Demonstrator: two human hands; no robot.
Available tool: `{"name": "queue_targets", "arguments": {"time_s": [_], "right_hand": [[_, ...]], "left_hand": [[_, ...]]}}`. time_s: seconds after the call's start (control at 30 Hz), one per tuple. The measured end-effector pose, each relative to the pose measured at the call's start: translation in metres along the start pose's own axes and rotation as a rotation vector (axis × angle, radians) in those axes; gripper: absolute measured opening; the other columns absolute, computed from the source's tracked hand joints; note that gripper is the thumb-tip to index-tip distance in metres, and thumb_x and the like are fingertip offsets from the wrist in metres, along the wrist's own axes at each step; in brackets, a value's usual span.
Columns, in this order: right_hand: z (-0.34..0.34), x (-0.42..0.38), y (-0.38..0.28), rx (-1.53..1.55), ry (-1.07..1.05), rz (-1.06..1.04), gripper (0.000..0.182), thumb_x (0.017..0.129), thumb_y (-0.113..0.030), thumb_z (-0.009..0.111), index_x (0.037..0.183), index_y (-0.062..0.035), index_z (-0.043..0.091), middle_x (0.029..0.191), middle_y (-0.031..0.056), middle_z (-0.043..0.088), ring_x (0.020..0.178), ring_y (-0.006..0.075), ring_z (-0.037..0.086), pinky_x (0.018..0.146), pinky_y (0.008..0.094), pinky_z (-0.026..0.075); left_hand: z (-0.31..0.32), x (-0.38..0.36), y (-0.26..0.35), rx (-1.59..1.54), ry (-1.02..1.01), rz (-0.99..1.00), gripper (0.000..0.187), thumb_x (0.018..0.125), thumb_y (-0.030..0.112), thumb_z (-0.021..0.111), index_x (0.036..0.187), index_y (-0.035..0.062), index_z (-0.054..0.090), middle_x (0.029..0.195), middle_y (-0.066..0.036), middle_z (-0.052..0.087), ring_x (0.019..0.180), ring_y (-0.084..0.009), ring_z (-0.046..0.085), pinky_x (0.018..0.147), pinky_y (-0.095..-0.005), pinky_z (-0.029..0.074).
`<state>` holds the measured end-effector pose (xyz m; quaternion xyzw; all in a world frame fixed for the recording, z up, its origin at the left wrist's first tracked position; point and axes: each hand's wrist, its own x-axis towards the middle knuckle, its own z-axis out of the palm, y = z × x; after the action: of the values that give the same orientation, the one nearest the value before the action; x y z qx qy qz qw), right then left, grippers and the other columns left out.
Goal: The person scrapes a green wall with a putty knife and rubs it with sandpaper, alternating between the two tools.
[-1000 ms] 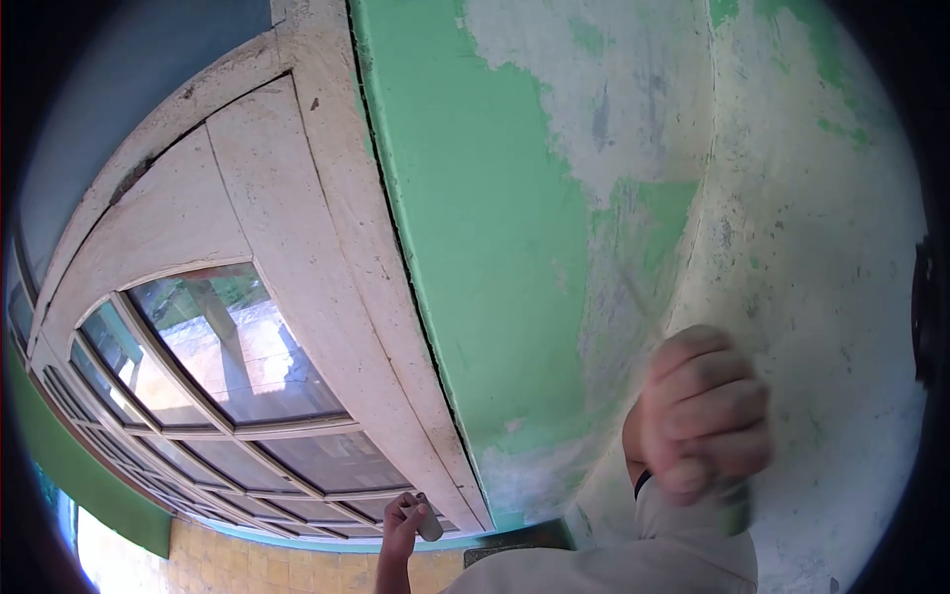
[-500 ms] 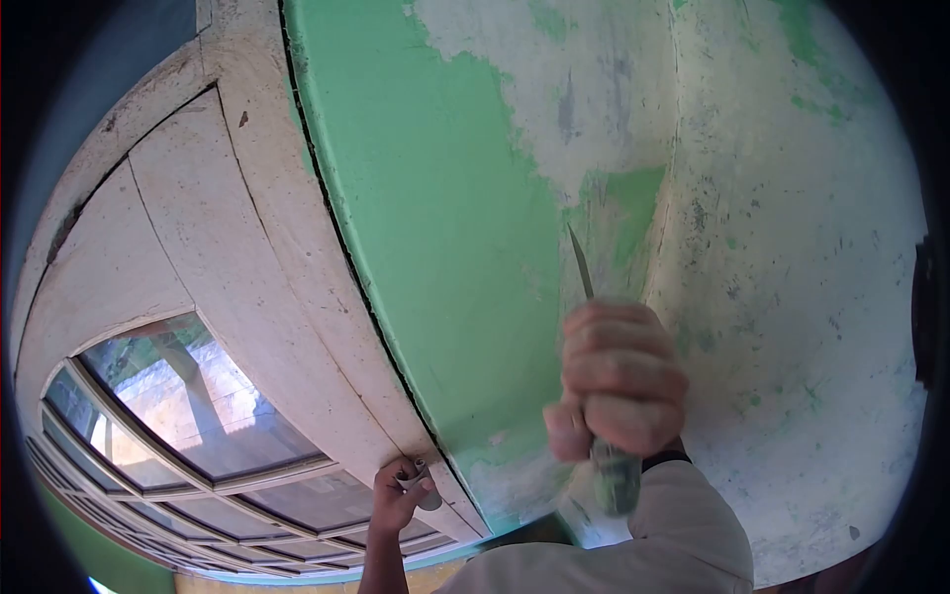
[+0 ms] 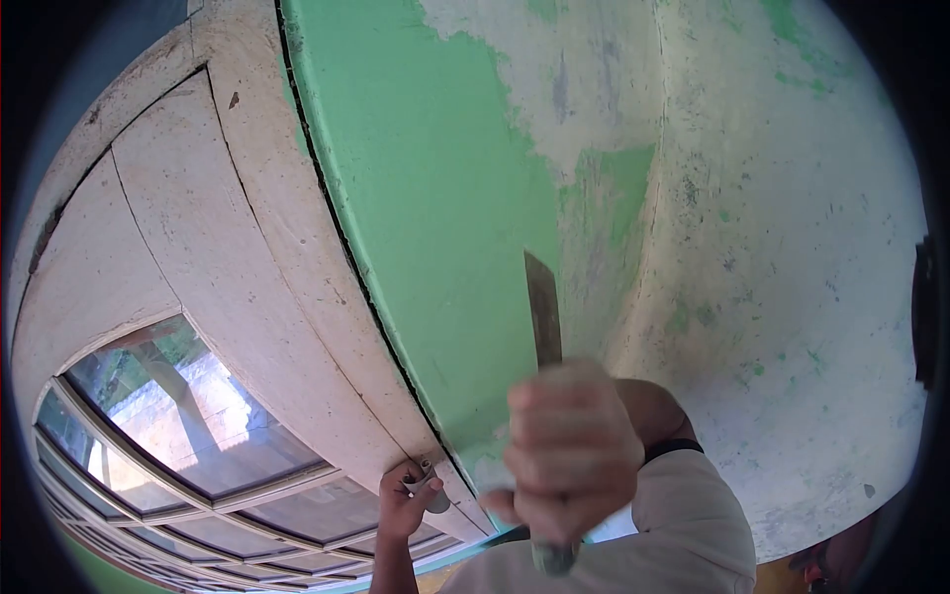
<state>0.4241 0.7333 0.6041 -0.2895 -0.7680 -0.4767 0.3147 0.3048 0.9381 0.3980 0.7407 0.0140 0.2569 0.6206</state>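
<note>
A knife [image 3: 543, 312] with a broad blade and an angled tip points up from my right hand [image 3: 572, 445], fingers wrapped around its handle. The handle's greenish end sticks out below the fist. Behind the blade is the wall's green paint [image 3: 426, 198], with its patchy edge just to the right. Lower left, my left hand [image 3: 401, 500] is closed on a small rolled grey piece [image 3: 437, 498] with curled edges; its material is unclear. That hand overlaps the off-white wooden frame in this view.
Pale bare plaster [image 3: 782, 297] with green flecks spreads over the right side, past a vertical corner. A dark gap divides the green wall from the wooden frame [image 3: 267, 257]. Glass panes [image 3: 203, 406] set in a grid fill the lower left. Something dark and reddish shows bottom right.
My right hand has moved down and left with the knife, whose blade now shows its flat side. The left hand keeps its hold, nearly unmoved. The view has shifted slightly.
</note>
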Motion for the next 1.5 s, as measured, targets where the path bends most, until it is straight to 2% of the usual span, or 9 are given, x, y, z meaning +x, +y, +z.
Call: {"name": "queue_targets", "arguments": {"time_s": [0.17,0.3,0.37,0.5,0.67,0.83,1.03,1.17,1.5], "right_hand": [[-0.016,-0.002,0.047,-0.276,0.110,0.132,0.031,0.062,0.005,0.066,0.075,-0.0073,0.041,0.064,0.0028,0.046,0.045,0.0167,0.042,0.042,0.0291,0.037],[-0.010,0.006,0.013,-0.073,-0.009,0.082,0.031,0.064,0.005,0.066,0.075,-0.0076,0.040,0.064,0.0026,0.046,0.046,0.0178,0.042,0.042,0.0303,0.038],[-0.002,0.012,0.018,-0.082,0.123,-0.046,0.025,0.059,0.004,0.067,0.060,-0.0072,0.044,0.057,-0.0025,0.034,0.042,0.0106,0.033,0.037,0.0255,0.025],[-0.007,0.010,0.041,-0.179,0.233,0.026,0.023,0.060,0.004,0.065,0.061,-0.0057,0.044,0.056,-0.0024,0.033,0.042,0.0104,0.031,0.038,0.0248,0.025],[0.002,0.017,0.008,-0.026,0.085,-0.107,0.026,0.060,0.003,0.069,0.061,-0.0081,0.045,0.056,-0.0013,0.034,0.042,0.0111,0.035,0.038,0.0260,0.028],[-0.009,0.000,0.053,-0.309,0.104,0.034,0.024,0.062,0.004,0.065,0.060,-0.0080,0.044,0.055,-0.0014,0.034,0.043,0.0114,0.035,0.038,0.0260,0.028],[-0.008,0.009,0.017,-0.143,-0.057,0.078,0.030,0.068,0.003,0.066,0.074,-0.0082,0.039,0.058,0.0024,0.043,0.045,0.0187,0.042,0.044,0.0298,0.039],[-0.015,0.009,0.049,-0.240,0.186,0.118,0.029,0.064,0.002,0.070,0.063,-0.0083,0.043,0.056,-0.0011,0.037,0.042,0.0136,0.037,0.038,0.0263,0.029],[-0.005,0.016,0.029,-0.097,0.111,0.094,0.031,0.061,0.001,0.071,0.060,-0.0076,0.042,0.057,-0.0007,0.036,0.044,0.0129,0.038,0.038,0.0262,0.028]], "left_hand": [[-0.001,-0.004,-0.010,-0.069,0.004,-0.061,0.029,0.076,0.012,0.073,0.065,0.0050,0.047,0.061,0.001,0.048,0.059,-0.0068,0.042,0.053,-0.0241,0.034],[0.000,-0.001,-0.017,-0.066,0.011,-0.003,0.028,0.075,0.012,0.073,0.065,0.0045,0.048,0.060,0.001,0.048,0.058,-0.0064,0.042,0.053,-0.0240,0.034],[-0.002,-0.002,-0.015,-0.061,0.005,-0.039,0.028,0.075,0.011,0.073,0.064,0.0044,0.048,0.060,0.001,0.048,0.058,-0.0065,0.042,0.053,-0.0240,0.034],[-0.003,-0.003,-0.013,-0.045,-0.004,-0.068,0.028,0.075,0.011,0.073,0.065,0.0042,0.048,0.060,0.001,0.048,0.059,-0.0067,0.042,0.053,-0.0238,0.034],[-0.004,-0.003,-0.015,-0.050,-0.007,-0.036,0.028,0.074,0.011,0.073,0.064,0.0038,0.048,0.060,0.000,0.048,0.059,-0.0068,0.042,0.053,-0.0239,0.034],[-0.005,-0.003,-0.010,-0.028,-0.016,-0.056,0.029,0.074,0.010,0.073,0.064,0.0035,0.047,0.061,-0.001,0.048,0.059,-0.0074,0.043,0.054,-0.0243,0.035],[-0.004,-0.002,-0.009,-0.030,-0.051,-0.029,0.028,0.074,0.010,0.073,0.064,0.0029,0.048,0.061,-0.001,0.049,0.059,-0.0073,0.044,0.053,-0.0244,0.036],[-0.004,-0.003,-0.012,-0.012,-0.034,-0.023,0.029,0.075,0.011,0.074,0.064,0.0024,0.048,0.060,-0.002,0.050,0.058,-0.0078,0.044,0.053,-0.0244,0.037],[-0.004,-0.001,-0.007,0.040,-0.048,0.004,0.029,0.075,0.009,0.073,0.062,0.0018,0.048,0.058,-0.003,0.051,0.056,-0.0076,0.046,0.051,-0.0240,0.037]]}}
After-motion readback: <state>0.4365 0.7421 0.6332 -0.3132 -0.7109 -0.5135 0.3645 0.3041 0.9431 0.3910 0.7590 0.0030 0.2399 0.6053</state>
